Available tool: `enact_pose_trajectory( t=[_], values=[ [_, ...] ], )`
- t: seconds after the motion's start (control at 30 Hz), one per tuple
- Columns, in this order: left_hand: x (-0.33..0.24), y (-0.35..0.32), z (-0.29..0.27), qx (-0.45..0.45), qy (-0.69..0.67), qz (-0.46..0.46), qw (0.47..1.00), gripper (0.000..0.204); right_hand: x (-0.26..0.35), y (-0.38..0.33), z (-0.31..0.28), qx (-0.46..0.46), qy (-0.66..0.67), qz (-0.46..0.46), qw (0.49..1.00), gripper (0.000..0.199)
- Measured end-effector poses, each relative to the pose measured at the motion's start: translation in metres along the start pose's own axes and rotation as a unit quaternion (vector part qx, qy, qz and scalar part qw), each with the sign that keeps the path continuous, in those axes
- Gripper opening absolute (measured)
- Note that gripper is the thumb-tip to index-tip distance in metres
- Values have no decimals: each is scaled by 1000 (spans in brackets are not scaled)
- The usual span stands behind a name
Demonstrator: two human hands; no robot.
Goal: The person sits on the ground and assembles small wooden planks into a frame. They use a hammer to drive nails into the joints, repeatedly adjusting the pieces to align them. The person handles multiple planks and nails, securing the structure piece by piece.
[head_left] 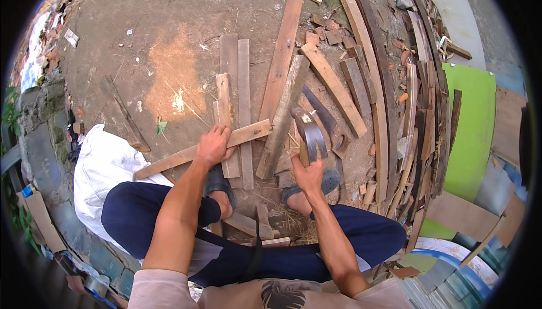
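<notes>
Head view: at frame centre the left hand [213, 145] presses flat, fingers spread, on a long pale wooden slat [186, 153] laid across two upright grey boards [237, 100], likely steadying it. The right hand [307, 174] is clenched round a steel-headed hammer [309, 131], raised right of centre. A white sack [101, 168] lies lower left.

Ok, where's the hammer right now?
In the head view the hammer is right of centre, raised in the right hand above the scrap boards, beside the crosswise plank that the left hand presses down.
</notes>
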State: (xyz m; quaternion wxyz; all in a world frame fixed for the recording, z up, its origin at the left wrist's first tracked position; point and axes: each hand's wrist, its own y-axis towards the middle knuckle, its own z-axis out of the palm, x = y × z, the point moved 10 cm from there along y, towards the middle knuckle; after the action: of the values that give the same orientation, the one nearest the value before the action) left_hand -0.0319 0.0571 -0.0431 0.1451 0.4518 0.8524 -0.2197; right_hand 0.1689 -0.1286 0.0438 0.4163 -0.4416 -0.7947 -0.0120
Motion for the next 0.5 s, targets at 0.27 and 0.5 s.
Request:
enact_pose_trajectory(
  t=[0.27,0.5],
  values=[
    [4,-2,5,35,-25,-26,999,45,-60,-7,28,68,-40,132,988,23],
    [4,2,1,27,-10,-12,1000,44,-49,-26,1,-18,117,-5,993,22]
  ],
)
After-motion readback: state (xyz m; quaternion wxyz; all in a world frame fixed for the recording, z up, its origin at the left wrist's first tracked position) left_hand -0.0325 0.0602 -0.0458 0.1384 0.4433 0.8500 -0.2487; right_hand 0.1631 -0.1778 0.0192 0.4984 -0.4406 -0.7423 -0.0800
